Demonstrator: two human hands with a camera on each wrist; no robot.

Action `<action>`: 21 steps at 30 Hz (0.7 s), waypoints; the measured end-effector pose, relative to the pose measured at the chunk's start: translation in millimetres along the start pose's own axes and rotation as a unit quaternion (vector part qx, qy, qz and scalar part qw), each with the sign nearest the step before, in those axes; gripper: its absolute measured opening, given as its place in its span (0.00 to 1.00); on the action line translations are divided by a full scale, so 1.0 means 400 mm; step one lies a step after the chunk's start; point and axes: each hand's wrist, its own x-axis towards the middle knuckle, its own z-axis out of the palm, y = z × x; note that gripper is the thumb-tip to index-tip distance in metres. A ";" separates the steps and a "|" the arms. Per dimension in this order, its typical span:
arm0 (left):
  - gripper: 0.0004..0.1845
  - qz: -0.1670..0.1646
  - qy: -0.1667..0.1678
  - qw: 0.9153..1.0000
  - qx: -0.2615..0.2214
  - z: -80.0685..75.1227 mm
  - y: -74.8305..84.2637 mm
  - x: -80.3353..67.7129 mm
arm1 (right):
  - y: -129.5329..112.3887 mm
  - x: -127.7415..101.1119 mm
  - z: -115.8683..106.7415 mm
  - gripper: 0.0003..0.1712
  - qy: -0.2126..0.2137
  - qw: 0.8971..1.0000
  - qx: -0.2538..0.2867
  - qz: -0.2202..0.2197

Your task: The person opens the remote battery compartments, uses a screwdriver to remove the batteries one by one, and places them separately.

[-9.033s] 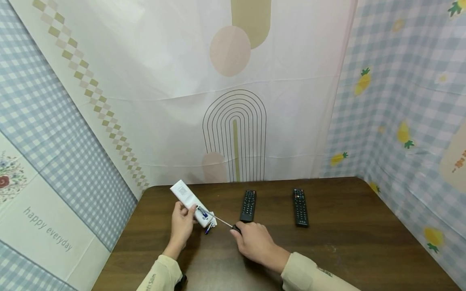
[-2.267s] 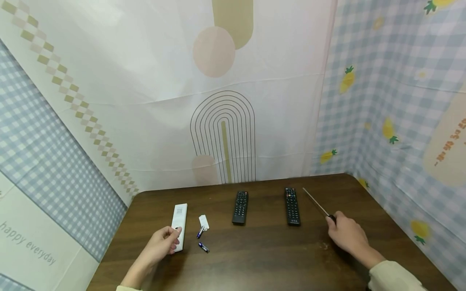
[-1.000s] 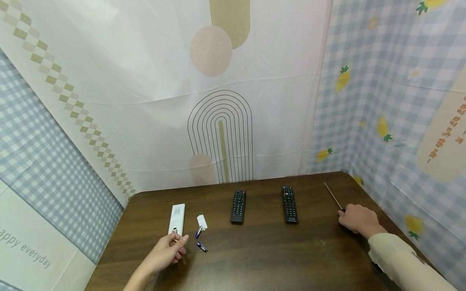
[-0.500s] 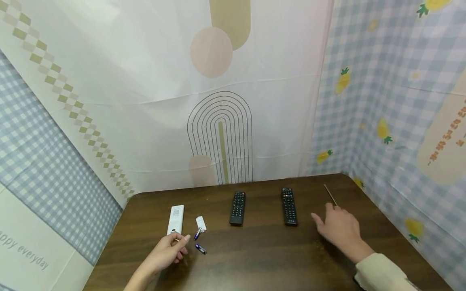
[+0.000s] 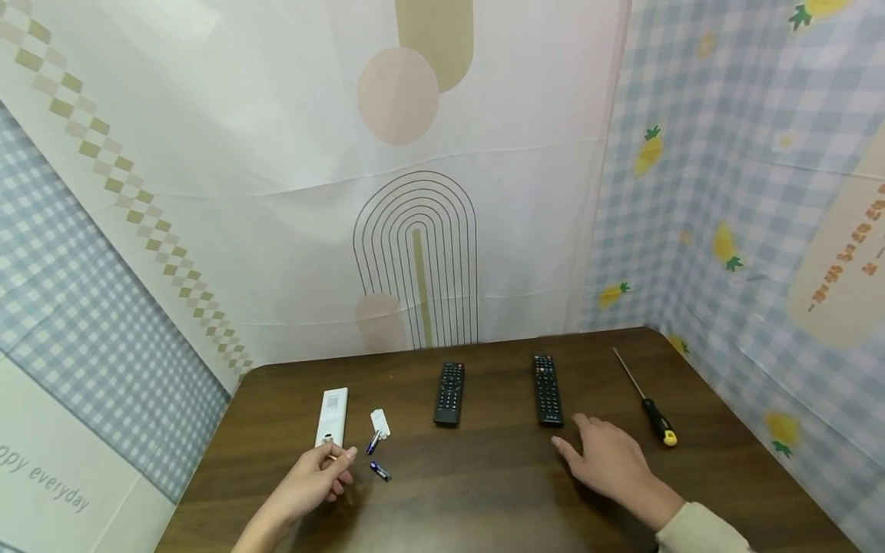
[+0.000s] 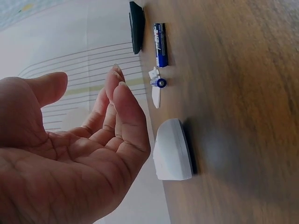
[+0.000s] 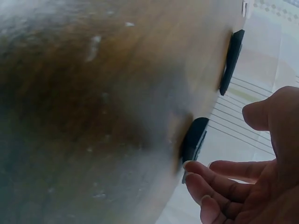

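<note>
My left hand (image 5: 313,482) hovers at the near end of a white remote control (image 5: 333,415), which lies on the table with a printed code facing up. Nothing is between its thumb and loosely bent fingers in the left wrist view. Beside the remote lie a small white battery cover (image 5: 379,422) and two blue batteries, one (image 5: 373,443) against the cover and another (image 5: 379,471) nearer me. My right hand (image 5: 611,461) is relaxed and holds nothing, just in front of a black remote (image 5: 547,392). To its right rests a screwdriver (image 5: 655,418) with a black and yellow handle.
Another black remote (image 5: 449,393) lies buttons up near the middle of the brown wooden table (image 5: 470,491). A white patterned cloth (image 5: 297,253) hangs behind the table's back edge, and checked cloths hang at both sides.
Earlier the right hand worked the screwdriver at the white remote in my left hand. Remote, batteries and cover now lie on the table; the right hand released the screwdriver and moved left.
</note>
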 end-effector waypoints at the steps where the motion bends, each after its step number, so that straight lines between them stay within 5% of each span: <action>1: 0.19 0.001 0.000 1.000 -0.001 0.000 0.000 -0.001 | 0.001 0.000 0.002 0.38 -0.001 1.000 0.001 0.002; 21: 0.18 0.016 -0.013 0.999 -0.029 -0.004 -0.009 0.006 | -0.003 -0.002 0.013 0.35 0.002 0.999 0.033 0.006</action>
